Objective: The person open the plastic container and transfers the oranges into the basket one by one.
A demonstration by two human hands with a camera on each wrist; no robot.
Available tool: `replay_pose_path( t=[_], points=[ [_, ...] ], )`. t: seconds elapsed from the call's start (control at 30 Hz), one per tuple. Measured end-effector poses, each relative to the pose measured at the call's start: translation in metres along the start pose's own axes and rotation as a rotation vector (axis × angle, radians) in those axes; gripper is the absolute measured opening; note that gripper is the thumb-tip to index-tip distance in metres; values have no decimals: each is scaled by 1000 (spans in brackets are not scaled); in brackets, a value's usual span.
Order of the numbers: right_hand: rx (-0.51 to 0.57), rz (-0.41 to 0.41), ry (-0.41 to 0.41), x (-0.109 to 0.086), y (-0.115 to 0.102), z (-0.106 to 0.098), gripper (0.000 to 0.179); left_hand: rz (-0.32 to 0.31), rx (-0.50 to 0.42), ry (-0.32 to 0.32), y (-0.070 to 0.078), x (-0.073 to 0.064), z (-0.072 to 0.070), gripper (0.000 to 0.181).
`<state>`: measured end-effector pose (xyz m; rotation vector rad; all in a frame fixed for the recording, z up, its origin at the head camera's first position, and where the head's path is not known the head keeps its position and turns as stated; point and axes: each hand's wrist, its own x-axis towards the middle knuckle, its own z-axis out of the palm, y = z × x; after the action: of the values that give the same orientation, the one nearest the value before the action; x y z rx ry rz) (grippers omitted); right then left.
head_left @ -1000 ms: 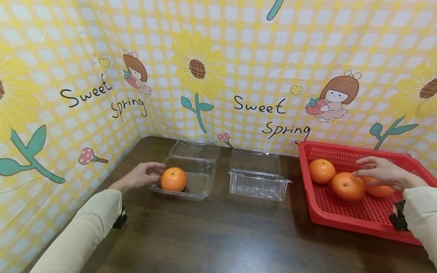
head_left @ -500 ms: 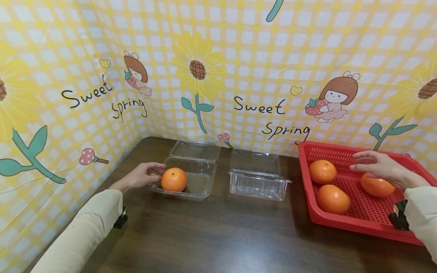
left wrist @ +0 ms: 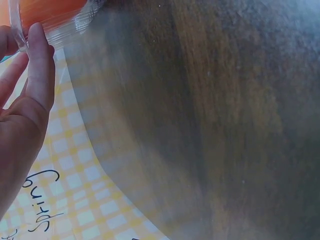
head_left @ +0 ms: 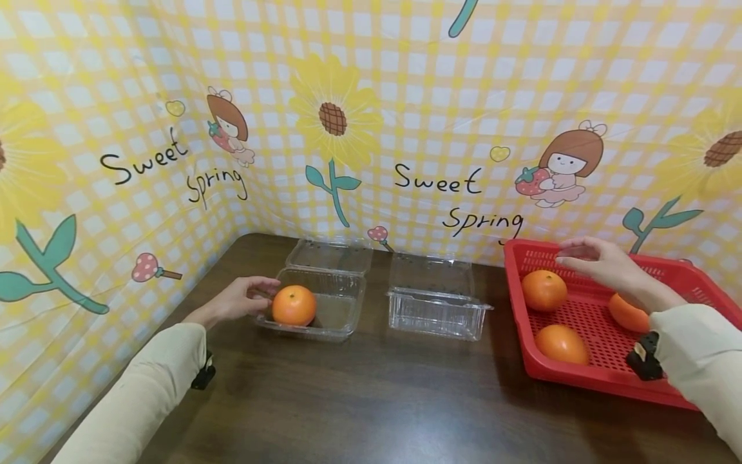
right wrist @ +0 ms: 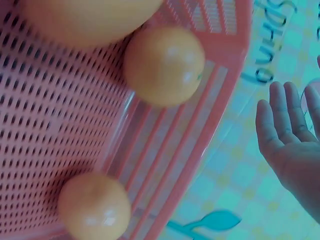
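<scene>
At the left, my left hand pinches the left rim of an open clear plastic container; the left wrist view shows the rim between thumb and fingers. One orange sits in that container, close to the fingertips. My right hand hovers over the back of the red basket, fingers loosely extended, holding nothing. Below it in the basket lie a back-left orange, a front-left orange and a right orange, which my right wrist partly covers.
A second clear plastic container stands between the first one and the basket, its lid folded back. Behind the brown table rises a yellow checked cloth with printed flowers.
My right hand has risen and moved left, away from the right orange. The middle orange has rolled to the basket's front left. My left hand has stayed at the container's rim.
</scene>
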<state>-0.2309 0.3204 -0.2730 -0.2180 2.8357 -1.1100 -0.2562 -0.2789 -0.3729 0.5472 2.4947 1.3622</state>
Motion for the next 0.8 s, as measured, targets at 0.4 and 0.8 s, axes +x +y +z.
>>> replay_pose_path(
  t=[0.4, 0.8],
  points=[
    [110, -117, 35, 9, -46, 26, 45, -5, -9, 4, -1, 0, 0, 44],
    [256, -220, 19, 13, -82, 51, 37, 1, 4, 6, -1, 0, -1, 43]
  ],
)
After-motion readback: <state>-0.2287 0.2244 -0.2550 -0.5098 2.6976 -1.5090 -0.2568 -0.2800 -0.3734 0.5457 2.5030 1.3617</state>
